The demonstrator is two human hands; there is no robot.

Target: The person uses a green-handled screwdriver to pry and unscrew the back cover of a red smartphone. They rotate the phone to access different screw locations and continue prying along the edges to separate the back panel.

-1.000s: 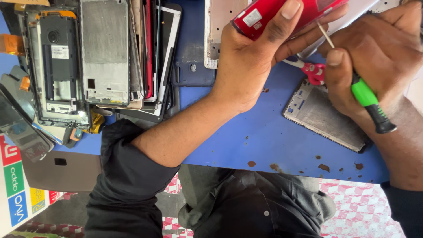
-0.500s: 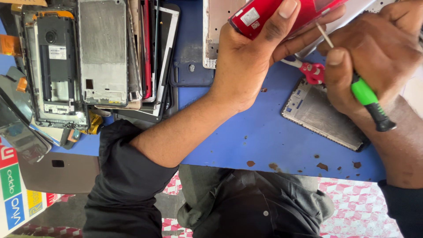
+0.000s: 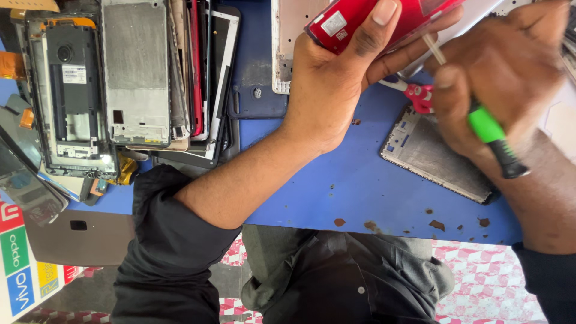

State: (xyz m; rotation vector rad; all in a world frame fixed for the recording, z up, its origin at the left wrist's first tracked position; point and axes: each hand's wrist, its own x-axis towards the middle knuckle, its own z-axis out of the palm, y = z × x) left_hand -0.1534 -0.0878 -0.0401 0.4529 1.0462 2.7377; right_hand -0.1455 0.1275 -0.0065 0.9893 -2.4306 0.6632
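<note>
- Little has changed over the last second: our left hand (image 3: 336,78) still clamps the red phone (image 3: 384,21) at the top of the view, thumb across its back and fingers wrapped under it, lifted off the tabletop (image 3: 336,180).
- Our right hand (image 3: 504,78) still grips the screwdriver (image 3: 489,129) by its green and black handle, the thin shaft angled up toward the phone's lower edge. The hand is blurred now where it was sharp before, so we judge it to be turning or shifting the tool.
- We read that as work on the phone going on in place, with nothing set down or picked up.
- A grey phone frame (image 3: 435,156) lies flat just under our right hand, and a small red tool (image 3: 417,96) sits between the two hands, close to the shaft.
- To the left, a row of stripped phone frames and panels (image 3: 138,78) crowds the tabletop, well apart from our hands.
- The near edge of the tabletop runs just below our forearms, with our lap beneath it; anything dropped there could roll off.
- Open blue surface lies between the left forearm and the grey frame, the only roomy patch for moving.
</note>
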